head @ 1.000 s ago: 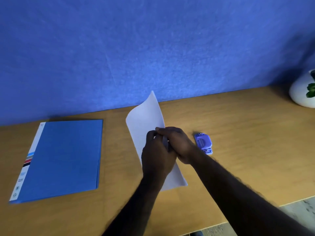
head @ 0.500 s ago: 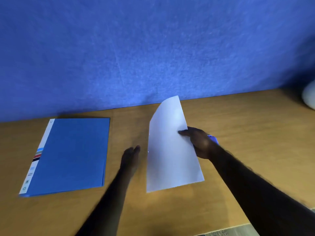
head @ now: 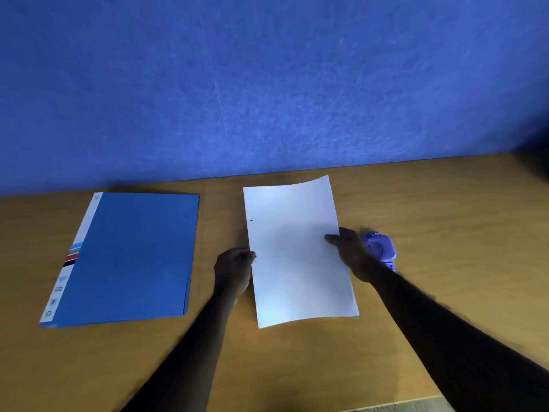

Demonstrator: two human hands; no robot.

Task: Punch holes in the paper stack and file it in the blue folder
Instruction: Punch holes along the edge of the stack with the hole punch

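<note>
The white paper stack [head: 297, 257] is held nearly flat just above the wooden desk, its far edge slightly curled. One small dark hole shows near its left edge. My left hand [head: 233, 270] pinches the left edge at mid-height. My right hand [head: 352, 252] grips the right edge, thumb on top of the sheet. A small purple hole punch [head: 381, 249] sits on the desk right behind my right hand, partly hidden by it. The blue folder [head: 130, 257] lies closed to the left, with a white spine strip along its left side.
The wooden desk [head: 445, 233] runs back to a blue fabric wall [head: 267, 84]. Its front edge shows at the bottom right. Bare desk lies between folder and paper and to the right of the punch.
The paper was standing folded between both hands, then swung open and down to lie nearly flat. My left hand let go, then took the left edge again. The view shifted to the left.
</note>
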